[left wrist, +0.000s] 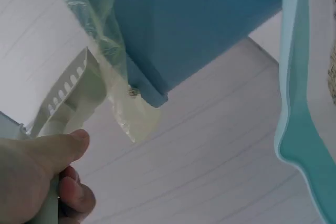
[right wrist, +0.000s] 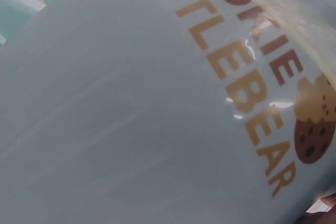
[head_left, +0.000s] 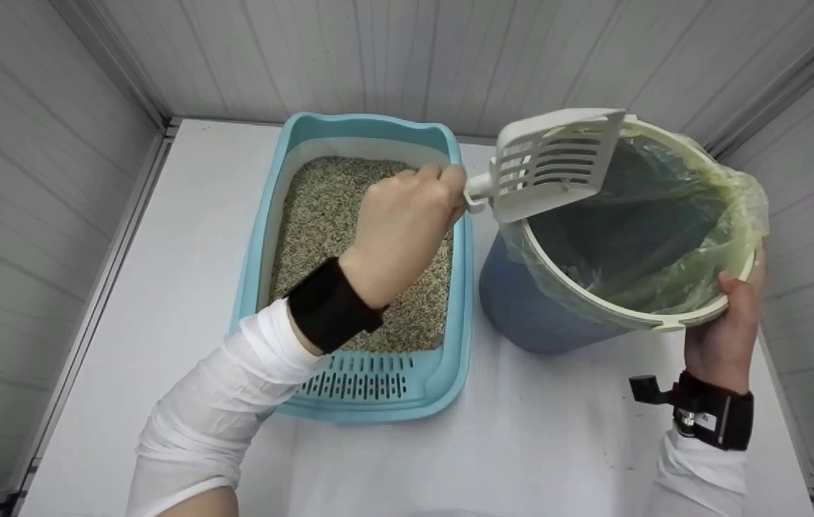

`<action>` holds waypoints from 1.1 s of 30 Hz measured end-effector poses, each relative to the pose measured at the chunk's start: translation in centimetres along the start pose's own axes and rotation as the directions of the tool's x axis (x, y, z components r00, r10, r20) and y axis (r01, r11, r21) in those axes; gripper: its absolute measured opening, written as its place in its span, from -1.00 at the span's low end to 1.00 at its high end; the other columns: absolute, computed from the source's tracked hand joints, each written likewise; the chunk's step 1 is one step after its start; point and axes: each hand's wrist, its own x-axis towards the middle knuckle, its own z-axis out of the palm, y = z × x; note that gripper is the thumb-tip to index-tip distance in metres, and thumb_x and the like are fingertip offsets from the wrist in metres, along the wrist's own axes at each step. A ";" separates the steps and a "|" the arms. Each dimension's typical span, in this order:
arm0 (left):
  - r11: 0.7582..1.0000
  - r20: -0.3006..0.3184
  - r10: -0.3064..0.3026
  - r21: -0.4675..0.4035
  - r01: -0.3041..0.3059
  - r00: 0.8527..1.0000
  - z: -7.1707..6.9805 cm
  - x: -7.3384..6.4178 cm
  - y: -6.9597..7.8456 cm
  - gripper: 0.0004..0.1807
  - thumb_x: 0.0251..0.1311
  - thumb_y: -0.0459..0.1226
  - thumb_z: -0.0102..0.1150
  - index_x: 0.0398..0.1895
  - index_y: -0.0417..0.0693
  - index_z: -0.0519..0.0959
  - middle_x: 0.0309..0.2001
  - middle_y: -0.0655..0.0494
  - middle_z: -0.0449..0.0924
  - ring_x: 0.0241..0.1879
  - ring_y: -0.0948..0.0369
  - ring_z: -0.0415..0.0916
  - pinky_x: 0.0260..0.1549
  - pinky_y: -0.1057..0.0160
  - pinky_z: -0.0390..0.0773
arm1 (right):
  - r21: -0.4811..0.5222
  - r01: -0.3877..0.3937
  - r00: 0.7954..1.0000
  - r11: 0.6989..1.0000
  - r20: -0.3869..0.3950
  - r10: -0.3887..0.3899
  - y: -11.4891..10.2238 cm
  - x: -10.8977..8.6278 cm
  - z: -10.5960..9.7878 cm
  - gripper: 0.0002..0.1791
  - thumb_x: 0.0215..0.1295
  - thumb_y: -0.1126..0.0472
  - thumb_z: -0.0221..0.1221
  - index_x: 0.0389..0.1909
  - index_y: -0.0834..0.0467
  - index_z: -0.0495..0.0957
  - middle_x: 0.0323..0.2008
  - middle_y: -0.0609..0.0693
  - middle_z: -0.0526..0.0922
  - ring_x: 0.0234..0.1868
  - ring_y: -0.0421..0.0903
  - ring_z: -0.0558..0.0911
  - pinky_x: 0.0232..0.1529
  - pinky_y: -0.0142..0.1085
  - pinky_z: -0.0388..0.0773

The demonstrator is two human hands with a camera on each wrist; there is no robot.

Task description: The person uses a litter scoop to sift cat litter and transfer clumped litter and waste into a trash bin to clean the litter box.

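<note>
My left hand (head_left: 410,226) grips the handle of a white slotted litter scoop (head_left: 521,205), its head tilted over the near-left side of a bin's rim. The blue bin (head_left: 536,316) leans, its pale rim lined with a thin translucent yellow-green bag (head_left: 726,248). My right hand (head_left: 730,337) holds that rim at the right, thumb over the edge and fingers mostly hidden behind it. In the left wrist view the thumb and curled fingers wrap the scoop handle (left wrist: 50,203). Printed lettering (right wrist: 236,87) fills part of the bin wall in the right wrist view.
A turquoise litter box (head_left: 464,345) stands left of the bin, under my left forearm. Granular litter (head_left: 320,222) covers its floor, and a perforated step (head_left: 356,380) forms its near end. Grey panel walls (head_left: 270,57) enclose the white table (head_left: 184,237) at the back and both sides.
</note>
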 end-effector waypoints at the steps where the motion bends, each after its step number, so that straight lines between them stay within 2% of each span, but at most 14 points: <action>1: 0.999 0.055 -0.035 -0.036 0.037 0.998 -0.3 -0.1 -0.4 -0.75 0.31 -0.10 0.06 -0.43 -0.06 0.52 -0.57 0.14 0.54 -0.68 0.24 0.38 -0.72 0.28 0.37 | 0.001 -0.005 1.000 1.000 -0.005 0.005 -0.1 0.0 0.0 -0.28 0.16 0.42 -0.17 0.41 0.01 0.12 0.42 0.08 0.11 0.43 0.01 0.09 0.36 -0.22 0.10; 4: 0.987 0.193 -0.123 -0.078 0.140 0.973 -1.0 -0.6 -1.7 -0.69 0.28 0.00 0.08 -0.36 -0.05 0.53 -0.55 0.14 0.55 -0.66 0.20 0.42 -0.70 0.22 0.40 | -0.002 -0.012 1.000 1.000 -0.014 0.012 -0.2 -0.1 -0.1 -0.28 0.17 0.42 -0.16 0.41 0.01 0.12 0.42 0.08 0.11 0.43 0.02 0.09 0.35 -0.22 0.12; 9: 0.954 0.329 -0.261 -0.054 0.294 0.907 -1.6 -1.7 -4.3 -0.58 0.28 0.09 0.03 -0.30 -0.10 0.52 -0.58 0.11 0.47 -0.65 0.15 0.38 -0.70 0.20 0.34 | -0.019 -0.008 1.000 1.000 -0.018 0.008 -0.2 -0.1 -0.3 -0.28 0.15 0.42 -0.18 0.41 0.00 0.13 0.42 0.07 0.12 0.43 0.02 0.09 0.34 -0.22 0.13; 14: 0.924 0.414 -0.360 0.033 0.382 0.836 -0.7 -2.9 -7.4 -0.56 0.27 0.07 0.06 -0.32 -0.16 0.55 -0.56 0.00 0.50 -0.61 0.05 0.45 -0.64 0.08 0.44 | -0.017 -0.019 0.999 1.000 -0.045 0.018 -0.3 0.0 -0.3 -0.27 0.15 0.41 -0.15 0.40 -0.01 0.12 0.41 0.06 0.14 0.42 0.01 0.10 0.32 -0.24 0.16; 18: 0.915 0.532 -0.382 0.107 0.388 0.756 0.7 -3.6 -9.5 -0.60 0.27 0.01 0.10 -0.38 -0.18 0.58 -0.52 -0.11 0.58 -0.53 -0.04 0.55 -0.50 -0.03 0.53 | -0.011 -0.022 0.998 1.000 -0.054 0.021 -0.4 0.0 -0.3 -0.27 0.14 0.41 -0.15 0.40 -0.01 0.13 0.40 0.07 0.15 0.42 0.02 0.11 0.31 -0.24 0.16; 19: 0.917 0.571 -0.378 0.122 0.380 0.729 1.2 -3.9 -10.0 -0.61 0.26 -0.01 0.11 -0.42 -0.19 0.56 -0.51 -0.13 0.58 -0.52 -0.04 0.55 -0.47 -0.04 0.54 | -0.011 -0.021 0.999 1.000 -0.050 0.020 -0.4 0.0 -0.3 -0.27 0.14 0.41 -0.15 0.40 -0.01 0.14 0.40 0.06 0.15 0.42 0.02 0.11 0.32 -0.24 0.15; 22: 0.922 0.702 -0.345 0.128 0.366 0.623 2.5 -4.6 -11.0 -0.63 0.24 -0.05 0.13 -0.55 -0.15 0.48 -0.52 -0.07 0.54 -0.53 0.04 0.50 -0.43 -0.01 0.55 | -0.019 -0.011 0.999 1.000 -0.031 0.011 -0.4 0.1 -0.4 -0.28 0.15 0.41 -0.17 0.40 -0.02 0.14 0.41 0.05 0.13 0.42 0.01 0.11 0.35 -0.21 0.10; 26: 0.929 0.847 -0.266 0.097 0.358 0.460 3.7 -5.5 -11.5 -0.66 0.21 -0.12 0.12 -0.66 -0.04 0.38 -0.51 0.05 0.46 -0.50 0.14 0.36 -0.25 -0.01 0.49 | -0.023 -0.012 1.000 1.000 -0.025 0.011 -0.4 0.0 -0.4 -0.28 0.17 0.40 -0.16 0.40 -0.05 0.14 0.42 0.03 0.12 0.42 -0.01 0.12 0.36 -0.19 0.09; 28: 0.929 0.895 -0.236 0.093 0.359 0.380 4.1 -5.8 -11.3 -0.67 0.19 -0.12 0.12 -0.67 0.01 0.35 -0.52 0.09 0.41 -0.50 0.15 0.31 -0.24 0.01 0.44 | -0.021 -0.014 0.999 1.000 -0.035 0.013 -0.4 -0.1 -0.4 -0.28 0.17 0.40 -0.15 0.40 -0.06 0.13 0.41 0.02 0.13 0.42 -0.01 0.12 0.35 -0.20 0.11; 29: 0.930 0.912 -0.224 0.094 0.354 0.345 4.2 -5.9 -11.2 -0.67 0.19 -0.12 0.11 -0.67 0.02 0.34 -0.52 0.10 0.40 -0.50 0.16 0.30 -0.25 0.03 0.43 | -0.022 -0.013 0.999 1.000 -0.038 0.012 -0.4 -0.1 -0.5 -0.27 0.16 0.40 -0.15 0.40 -0.05 0.13 0.41 0.02 0.13 0.42 -0.01 0.12 0.35 -0.20 0.11; 30: 0.932 0.924 -0.215 0.098 0.348 0.315 4.3 -6.0 -11.0 -0.67 0.20 -0.11 0.09 -0.67 0.02 0.33 -0.53 0.11 0.37 -0.51 0.17 0.29 -0.29 0.06 0.42 | -0.017 -0.016 0.999 1.000 -0.045 0.016 -0.4 -0.1 -0.5 -0.27 0.16 0.41 -0.14 0.40 -0.05 0.13 0.41 0.02 0.14 0.42 -0.01 0.12 0.34 -0.21 0.13; 31: 0.933 0.933 -0.210 0.102 0.344 0.293 4.5 -6.0 -10.7 -0.66 0.21 -0.09 0.08 -0.67 0.03 0.32 -0.53 0.12 0.35 -0.52 0.18 0.27 -0.35 0.11 0.41 | -0.015 -0.017 0.999 1.000 -0.050 0.016 -0.4 0.0 -0.5 -0.27 0.15 0.41 -0.14 0.40 -0.04 0.13 0.40 0.03 0.14 0.42 0.00 0.12 0.33 -0.21 0.14; 32: 0.935 0.941 -0.204 0.104 0.340 0.272 4.6 -6.1 -10.5 -0.65 0.22 -0.08 0.07 -0.67 0.03 0.32 -0.54 0.12 0.33 -0.54 0.20 0.26 -0.39 0.14 0.40 | -0.010 -0.018 0.998 1.000 -0.056 0.017 -0.4 0.0 -0.5 -0.27 0.14 0.41 -0.13 0.39 -0.03 0.13 0.40 0.03 0.15 0.41 0.00 0.13 0.33 -0.21 0.15; 33: 0.934 0.944 -0.204 0.109 0.340 0.258 4.7 -6.1 -10.2 -0.65 0.22 -0.08 0.06 -0.67 0.03 0.31 -0.56 0.13 0.30 -0.56 0.20 0.23 -0.45 0.19 0.35 | -0.010 -0.014 0.998 1.000 -0.056 0.013 -0.4 0.0 -0.4 -0.27 0.14 0.41 -0.13 0.39 -0.02 0.13 0.40 0.03 0.15 0.42 0.00 0.12 0.33 -0.22 0.14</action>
